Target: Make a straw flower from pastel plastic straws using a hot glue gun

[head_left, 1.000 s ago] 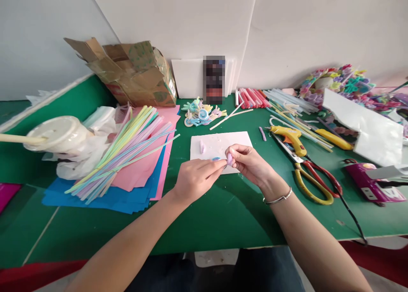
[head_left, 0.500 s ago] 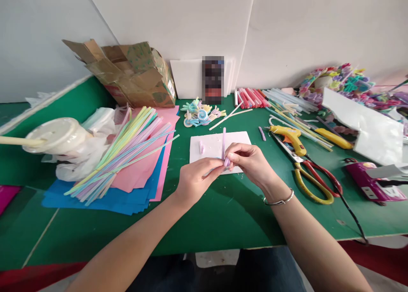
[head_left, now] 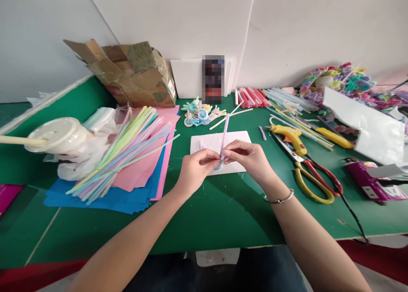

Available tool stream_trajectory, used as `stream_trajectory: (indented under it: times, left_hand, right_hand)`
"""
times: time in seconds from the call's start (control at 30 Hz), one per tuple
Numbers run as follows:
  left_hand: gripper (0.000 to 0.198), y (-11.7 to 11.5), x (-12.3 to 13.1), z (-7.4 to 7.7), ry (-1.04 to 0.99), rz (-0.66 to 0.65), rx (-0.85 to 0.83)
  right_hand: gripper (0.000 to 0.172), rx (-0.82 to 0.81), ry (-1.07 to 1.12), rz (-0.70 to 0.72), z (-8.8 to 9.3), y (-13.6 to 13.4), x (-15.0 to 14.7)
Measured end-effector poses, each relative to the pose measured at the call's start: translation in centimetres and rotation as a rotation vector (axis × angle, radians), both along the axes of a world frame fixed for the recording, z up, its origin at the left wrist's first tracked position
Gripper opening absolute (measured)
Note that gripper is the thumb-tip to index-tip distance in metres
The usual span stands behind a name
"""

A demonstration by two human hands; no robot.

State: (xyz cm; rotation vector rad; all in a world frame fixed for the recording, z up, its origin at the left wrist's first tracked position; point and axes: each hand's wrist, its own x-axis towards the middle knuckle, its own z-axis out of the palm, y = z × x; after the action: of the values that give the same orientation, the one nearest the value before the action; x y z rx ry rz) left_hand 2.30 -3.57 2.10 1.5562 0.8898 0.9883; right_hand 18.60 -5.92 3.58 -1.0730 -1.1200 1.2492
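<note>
My left hand (head_left: pixel 195 170) and my right hand (head_left: pixel 248 158) meet over a white sheet (head_left: pixel 213 144) on the green table (head_left: pixel 223 211). Both pinch the lower end of a pale purple straw (head_left: pixel 225 134) that stands up and leans away from me. A bit of blue shows under the fingertips at the straw's base. A small pink piece (head_left: pixel 202 145) lies on the white sheet. My right wrist wears a silver bangle (head_left: pixel 279 199).
A bundle of pastel straws (head_left: pixel 127 149) lies on pink and blue paper (head_left: pixel 137 177) at left, beside a lidded cup (head_left: pixel 55 134) and a cardboard box (head_left: pixel 134 73). At right lie a yellow glue gun (head_left: pixel 290 137), scissors (head_left: pixel 315 179), more straws (head_left: pixel 274 100), and finished curled straw pieces (head_left: pixel 200 112).
The purple straw has unrolled from a short stub at my fingertips to a long upright length. My hands have drawn closer together, slightly left.
</note>
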Motion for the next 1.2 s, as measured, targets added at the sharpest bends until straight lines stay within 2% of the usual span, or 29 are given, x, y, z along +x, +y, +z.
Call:
stream_trajectory:
  times: [0.63,1.03,1.2]
  left_hand:
    - [0.017,0.5,-0.2,0.0,0.083,0.025,-0.052]
    - [0.018,0.6,-0.3,0.1,0.139,-0.021,-0.104]
    - [0.017,0.6,-0.3,-0.1,0.160,-0.029,-0.048]
  right_hand:
    - [0.032,0.020,-0.045,-0.018,-1.0,0.4,-0.1]
    - [0.033,0.030,-0.171,-0.023,-1.5,0.5,-0.1]
    - [0.031,0.038,-0.227,-0.007,-1.5,0.4,-0.2]
